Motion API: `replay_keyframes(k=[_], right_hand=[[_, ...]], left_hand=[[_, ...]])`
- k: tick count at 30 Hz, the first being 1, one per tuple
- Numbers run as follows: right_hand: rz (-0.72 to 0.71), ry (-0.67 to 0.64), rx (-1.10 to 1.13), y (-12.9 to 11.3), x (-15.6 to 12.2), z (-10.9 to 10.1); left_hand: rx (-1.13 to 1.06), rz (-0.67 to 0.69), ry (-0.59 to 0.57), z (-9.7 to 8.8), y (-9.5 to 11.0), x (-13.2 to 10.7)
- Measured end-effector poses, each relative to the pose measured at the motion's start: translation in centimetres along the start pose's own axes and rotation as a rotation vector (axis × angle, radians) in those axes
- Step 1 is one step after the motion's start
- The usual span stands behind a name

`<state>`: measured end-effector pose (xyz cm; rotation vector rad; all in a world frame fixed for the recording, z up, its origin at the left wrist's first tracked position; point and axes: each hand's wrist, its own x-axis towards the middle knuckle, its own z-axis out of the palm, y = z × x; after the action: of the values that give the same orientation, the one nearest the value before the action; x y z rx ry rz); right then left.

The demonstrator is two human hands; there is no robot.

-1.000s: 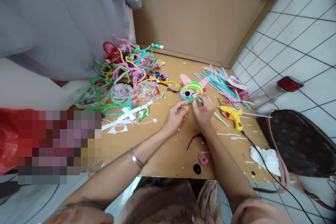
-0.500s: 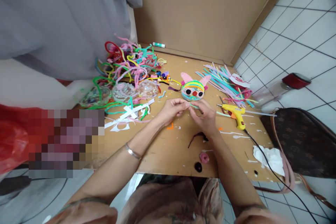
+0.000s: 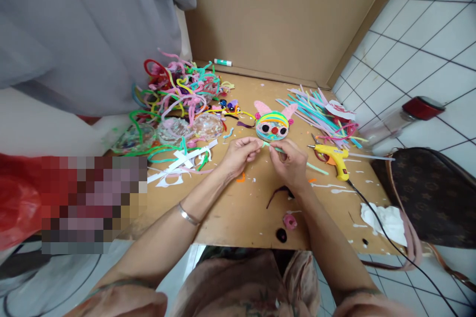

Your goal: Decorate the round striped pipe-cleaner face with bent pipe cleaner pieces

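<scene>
Between my hands runs a pale green pipe cleaner (image 3: 267, 144), its long tail coming out past my right hand over the table. My left hand (image 3: 241, 156) pinches one end between thumb and fingertips. Close beside it, my right hand (image 3: 290, 158) pinches the same pipe cleaner. Just beyond my fingers sits a round decorated face (image 3: 272, 126) with pink ears, black eyes, a red nose and yellow, green and orange bands. A yellow glue gun (image 3: 334, 158) lies to the right of my right hand.
At the back left is a tangled heap of pipe cleaners (image 3: 182, 84) with clear plastic domes (image 3: 208, 126). White paper strips (image 3: 182, 163) lie nearer. Straight pipe cleaners (image 3: 312, 109) are at the right, by a bottle (image 3: 420, 109) and a brown bag (image 3: 435, 193). A black cord (image 3: 379, 228) crosses the right edge.
My fingers have drawn slightly apart, and more of the green pipe cleaner shows between them. Its tail at the right has shifted. The view has turned a little.
</scene>
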<state>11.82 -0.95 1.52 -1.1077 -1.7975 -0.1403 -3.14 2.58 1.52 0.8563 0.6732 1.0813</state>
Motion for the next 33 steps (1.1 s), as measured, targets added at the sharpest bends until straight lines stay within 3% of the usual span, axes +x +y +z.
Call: replay_keyframes(k=[7,25,33], right_hand=[[-0.064,0.011,-0.068,-0.2,0.0,0.1],[0.015,-0.015,-0.218,-0.5,-0.9,1.1],[-0.078,-0.035,-0.211,0.0,-0.3,0.6]], left_hand=[[-0.015,0.023,0.053,0.0,-0.3,0.1],[-0.237,-0.086,0.178,1.5,-1.6,-0.7],[-0.209,-0.123,0.126,1.2,-1.8,-0.7]])
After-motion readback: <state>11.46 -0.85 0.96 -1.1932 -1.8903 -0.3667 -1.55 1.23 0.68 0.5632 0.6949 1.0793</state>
